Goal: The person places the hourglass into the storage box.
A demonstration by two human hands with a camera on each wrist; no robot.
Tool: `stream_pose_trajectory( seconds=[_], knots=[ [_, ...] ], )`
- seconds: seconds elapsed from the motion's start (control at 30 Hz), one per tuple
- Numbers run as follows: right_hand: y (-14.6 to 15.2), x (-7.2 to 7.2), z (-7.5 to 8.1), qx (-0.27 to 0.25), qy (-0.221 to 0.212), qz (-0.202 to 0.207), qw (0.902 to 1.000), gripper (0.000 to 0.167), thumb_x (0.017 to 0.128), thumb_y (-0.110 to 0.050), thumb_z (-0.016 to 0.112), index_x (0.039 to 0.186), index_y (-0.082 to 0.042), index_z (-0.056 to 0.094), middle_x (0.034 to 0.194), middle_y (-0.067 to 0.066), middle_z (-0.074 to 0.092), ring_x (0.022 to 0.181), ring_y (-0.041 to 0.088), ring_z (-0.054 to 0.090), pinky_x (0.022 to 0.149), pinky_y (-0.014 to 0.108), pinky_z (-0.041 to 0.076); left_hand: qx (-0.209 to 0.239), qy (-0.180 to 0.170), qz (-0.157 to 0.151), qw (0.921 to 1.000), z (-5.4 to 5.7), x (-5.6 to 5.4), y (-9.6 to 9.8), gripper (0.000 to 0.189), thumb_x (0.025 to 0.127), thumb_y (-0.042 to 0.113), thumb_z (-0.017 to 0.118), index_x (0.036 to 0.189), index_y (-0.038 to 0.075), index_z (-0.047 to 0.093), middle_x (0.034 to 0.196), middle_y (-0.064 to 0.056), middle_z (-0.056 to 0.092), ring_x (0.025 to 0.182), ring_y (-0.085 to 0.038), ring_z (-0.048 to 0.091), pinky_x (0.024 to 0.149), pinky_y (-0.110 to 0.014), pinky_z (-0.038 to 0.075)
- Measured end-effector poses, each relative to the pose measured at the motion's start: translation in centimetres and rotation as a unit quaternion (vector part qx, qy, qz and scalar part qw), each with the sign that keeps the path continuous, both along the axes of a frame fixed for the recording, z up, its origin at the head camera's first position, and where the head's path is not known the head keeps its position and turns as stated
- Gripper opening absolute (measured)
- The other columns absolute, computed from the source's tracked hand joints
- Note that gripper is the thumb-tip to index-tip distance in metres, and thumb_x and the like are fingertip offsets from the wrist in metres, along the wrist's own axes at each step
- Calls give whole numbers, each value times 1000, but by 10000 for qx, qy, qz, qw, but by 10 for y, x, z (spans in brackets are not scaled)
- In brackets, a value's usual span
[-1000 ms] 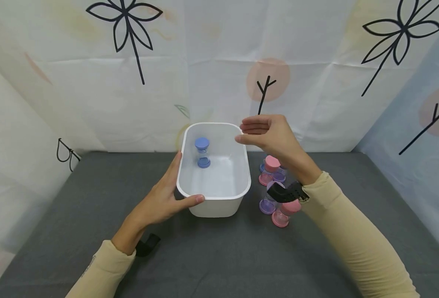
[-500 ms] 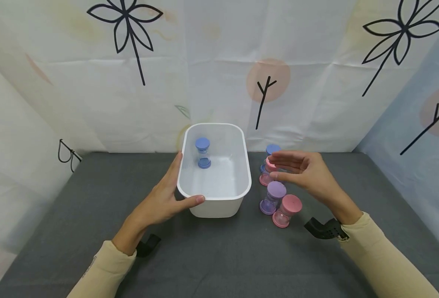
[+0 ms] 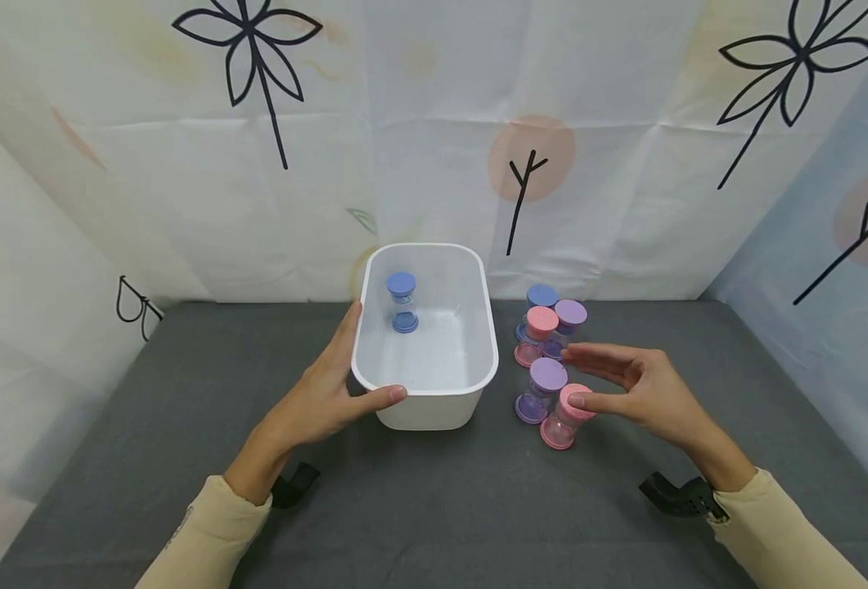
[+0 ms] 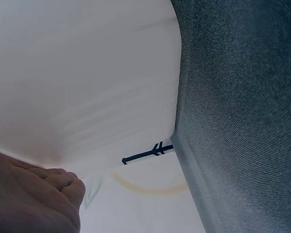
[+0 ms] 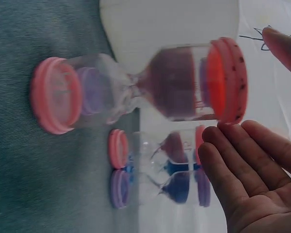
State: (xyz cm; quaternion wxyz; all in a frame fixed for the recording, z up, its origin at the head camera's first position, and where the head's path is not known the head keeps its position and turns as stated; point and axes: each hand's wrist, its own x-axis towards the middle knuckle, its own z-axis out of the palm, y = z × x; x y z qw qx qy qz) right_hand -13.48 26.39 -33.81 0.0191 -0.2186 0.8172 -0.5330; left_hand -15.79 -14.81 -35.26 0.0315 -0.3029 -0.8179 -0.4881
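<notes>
My left hand (image 3: 308,409) holds the near left corner of a white plastic tub (image 3: 434,409), fingers along its outer side and thumb on the front rim. Inside the tub a blue hourglass (image 3: 404,304) stands upright near the left wall. My right hand (image 3: 654,397) is at the nearest pink hourglass (image 3: 557,429), thumb and fingers spread on either side of its cap. In the right wrist view that pink hourglass (image 5: 172,85) has its dark sand mostly in the upper bulb, and a gap shows between thumb and cap.
Beside it stands a purple hourglass (image 3: 540,393). Farther back, a pink hourglass (image 3: 540,323), a blue hourglass (image 3: 541,294) and another purple hourglass (image 3: 570,315) cluster to the tub's right. Grey cloth (image 3: 419,515) covers the table; a patterned white sheet (image 3: 434,147) hangs behind.
My right hand has moved from over the tub's right rim, past the back hourglasses, down to the front pink one. The left hand and the tub stay in place.
</notes>
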Motion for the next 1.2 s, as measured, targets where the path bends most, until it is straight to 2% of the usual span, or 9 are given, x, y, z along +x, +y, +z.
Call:
stream_pose_trajectory(
  seconds=[0.37,0.6,0.8,1.0,1.2],
  knots=[
    [3,11,-17,65,20,215,9997,58,78,3,86,132,3,64,128,15,68,118,9,64,95,20,48,-15,-5,28,10000,-1,-1,-1,119,85,28,83,163,33,-5,167,14,7,143,-15,30,111,-54,30],
    [0,14,-19,311,137,-26,9994,50,78,0,86,124,5,68,120,18,70,110,5,66,90,18,50,20,25,18,10000,-1,-1,0,119,84,28,84,164,33,-4,167,13,9,141,-14,32,110,-54,31],
    [1,14,-20,513,191,-62,9985,47,77,-3,88,121,3,70,115,14,72,105,6,68,88,18,51,31,-13,12,10000,-1,0,1,119,84,28,84,163,34,-5,167,14,8,141,-15,32,110,-55,31],
    [4,17,-13,586,255,-113,9979,45,78,-4,88,119,0,72,112,9,74,102,9,70,86,20,52,43,-36,18,10000,-2,0,0,118,85,30,84,164,34,-4,167,15,9,141,-14,32,110,-54,32],
    [9,22,8,425,275,-138,9986,46,79,4,84,123,2,70,110,5,75,99,12,71,84,21,54,-2,-7,45,10000,-2,0,0,119,85,30,84,163,34,-5,167,15,6,142,-13,31,110,-54,31]
  ],
)
